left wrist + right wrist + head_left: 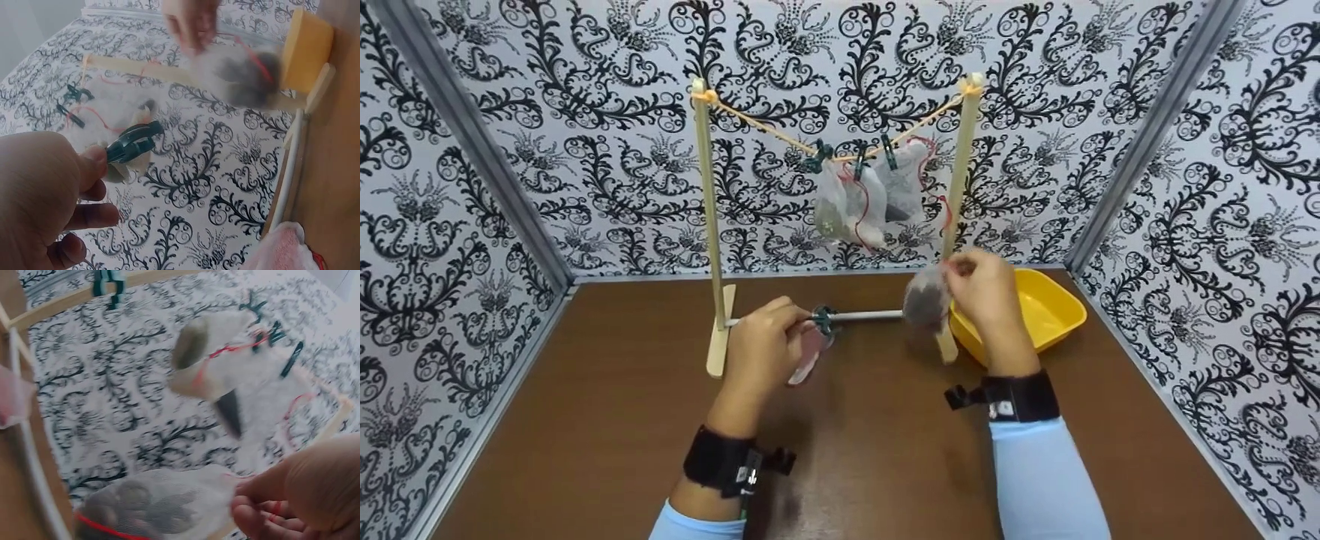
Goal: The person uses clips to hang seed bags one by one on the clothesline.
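My left hand [769,341] pinches a dark green clothespin [134,142] between thumb and finger, its jaws pointing away from the palm. By the top corner of a mesh drawstring bag [163,500], my right hand [984,289] holds the bag up; dark rounded lumps show through it, and a red cord runs along it. Several similar bags [866,202] hang from a sagging cord line [765,127], held by green clothespins [859,161]. Below the left hand, a bag with pink contents [812,346] sits close to the white crossbar [866,316].
Two wooden posts [707,210] on flat feet carry the line. A yellow tub [1054,304] stands behind the right forearm at the right post's foot. Patterned panels [607,187] enclose the brown table [885,450] at the back and sides.
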### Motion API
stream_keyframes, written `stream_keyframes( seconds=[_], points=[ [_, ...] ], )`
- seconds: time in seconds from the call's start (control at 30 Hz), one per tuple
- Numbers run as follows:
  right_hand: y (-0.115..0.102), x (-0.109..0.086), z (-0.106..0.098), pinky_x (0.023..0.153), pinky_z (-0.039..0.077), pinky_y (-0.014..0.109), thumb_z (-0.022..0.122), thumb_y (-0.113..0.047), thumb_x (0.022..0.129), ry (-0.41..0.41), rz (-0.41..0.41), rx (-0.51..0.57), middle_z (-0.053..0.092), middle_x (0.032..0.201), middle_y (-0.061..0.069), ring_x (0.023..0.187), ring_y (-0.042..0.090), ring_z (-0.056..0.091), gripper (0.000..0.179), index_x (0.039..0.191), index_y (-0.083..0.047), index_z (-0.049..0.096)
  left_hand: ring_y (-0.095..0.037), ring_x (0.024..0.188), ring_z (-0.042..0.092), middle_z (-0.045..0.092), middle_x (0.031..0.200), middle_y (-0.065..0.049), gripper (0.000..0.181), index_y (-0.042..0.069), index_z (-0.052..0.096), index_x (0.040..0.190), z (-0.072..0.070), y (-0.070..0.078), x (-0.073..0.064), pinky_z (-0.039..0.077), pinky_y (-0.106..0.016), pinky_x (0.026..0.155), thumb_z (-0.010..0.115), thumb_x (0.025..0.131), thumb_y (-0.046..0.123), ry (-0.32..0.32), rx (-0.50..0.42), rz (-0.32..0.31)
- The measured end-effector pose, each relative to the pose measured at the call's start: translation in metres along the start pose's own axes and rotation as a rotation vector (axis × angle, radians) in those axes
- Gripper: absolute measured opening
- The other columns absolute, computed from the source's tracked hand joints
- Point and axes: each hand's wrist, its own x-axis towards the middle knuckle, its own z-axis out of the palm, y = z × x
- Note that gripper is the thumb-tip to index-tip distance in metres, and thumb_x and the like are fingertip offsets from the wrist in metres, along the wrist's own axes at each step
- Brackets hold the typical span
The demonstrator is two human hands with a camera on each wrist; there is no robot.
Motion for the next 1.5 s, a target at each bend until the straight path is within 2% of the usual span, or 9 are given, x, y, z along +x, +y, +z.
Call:
stream_keyframes(
  seconds=[0.1,0.2,0.43,0.53,0.63,0.8,0.93,1.07,1.5],
  points=[
    [-0.023,0.011,-0.023,0.093,0.068,0.049,0.074,-0.013,0.107,0.080,-0.047,-0.010,0.081,0.116,0.023,0.103,0.038,0.077,0.018,0.118,0.000,0.080,-0.022,0.067,0.074,0.072,0.083,-0.001,0.007,0.010,0.084,0.092,-0.005,0.006,0.007,0.063,-0.040,0.061,0.088,0.096,0.014,0.046,0.008,0.023],
    [-0.042,0.027,-0.044,0.090,0.067,0.042,0.073,-0.015,0.109,0.151,-0.101,-0.010,0.080,0.116,0.021,0.101,0.034,0.075,0.019,0.119,0.000,0.079,-0.022,0.061,0.068,0.072,0.081,-0.001,0.007,0.011,0.082,0.091,-0.013,0.012,0.025,0.059,-0.039,0.054,0.087,0.095,0.014,0.105,0.043,0.072],
    [-0.080,0.066,-0.081,0.069,0.057,0.018,0.070,-0.015,0.111,0.240,-0.155,-0.014,0.079,0.111,0.019,0.089,0.023,0.069,0.018,0.119,0.000,0.077,-0.024,0.061,0.064,0.073,0.084,-0.006,0.008,0.006,0.077,0.091,-0.040,0.034,0.117,0.055,-0.037,0.051,0.076,0.095,-0.001,0.169,0.043,0.129],
    [-0.095,0.081,-0.087,0.072,0.060,0.020,0.070,-0.012,0.111,0.261,-0.196,-0.031,0.081,0.113,0.021,0.090,0.025,0.073,0.018,0.118,0.002,0.077,-0.027,0.071,0.069,0.075,0.092,-0.009,0.007,0.004,0.079,0.100,-0.045,0.046,0.163,0.060,-0.038,0.061,0.073,0.103,0.003,0.121,0.005,0.067],
    [-0.109,0.092,-0.087,0.077,0.066,0.026,0.066,-0.010,0.112,0.223,-0.204,-0.015,0.082,0.117,0.021,0.093,0.027,0.076,0.018,0.121,0.003,0.076,-0.026,0.081,0.073,0.078,0.102,-0.009,0.014,0.003,0.080,0.108,-0.042,0.057,0.205,0.062,-0.035,0.073,0.071,0.111,0.013,0.057,-0.005,-0.054],
    [-0.120,0.102,-0.075,0.082,0.068,0.029,0.063,-0.007,0.114,0.143,-0.239,0.008,0.081,0.120,0.019,0.097,0.026,0.078,0.018,0.122,0.003,0.075,-0.017,0.089,0.072,0.075,0.108,0.001,0.021,0.013,0.079,0.115,-0.026,0.071,0.251,0.058,-0.029,0.077,0.068,0.114,0.030,-0.082,0.096,-0.214],
    [-0.122,0.108,-0.066,0.088,0.069,0.034,0.068,-0.008,0.112,0.146,-0.305,-0.040,0.082,0.120,0.019,0.102,0.028,0.079,0.015,0.119,0.001,0.076,-0.018,0.096,0.075,0.076,0.113,0.004,0.022,0.017,0.080,0.118,-0.013,0.078,0.270,0.062,-0.030,0.081,0.066,0.115,0.034,-0.170,0.220,-0.232],
    [-0.119,0.111,-0.061,0.093,0.069,0.039,0.072,-0.009,0.109,0.182,-0.376,-0.064,0.083,0.118,0.020,0.105,0.032,0.080,0.012,0.116,0.000,0.077,-0.023,0.104,0.081,0.080,0.118,0.002,0.024,0.017,0.082,0.117,0.000,0.084,0.282,0.068,-0.037,0.084,0.066,0.115,0.036,-0.192,0.324,-0.207],
    [-0.110,0.113,-0.062,0.090,0.069,0.040,0.071,-0.002,0.108,0.204,-0.457,-0.045,0.083,0.113,0.020,0.100,0.033,0.079,0.007,0.111,0.002,0.076,-0.026,0.102,0.082,0.082,0.113,0.002,0.020,0.017,0.083,0.111,0.010,0.088,0.280,0.069,-0.041,0.083,0.072,0.111,0.034,-0.133,0.293,-0.117]
  ],
)
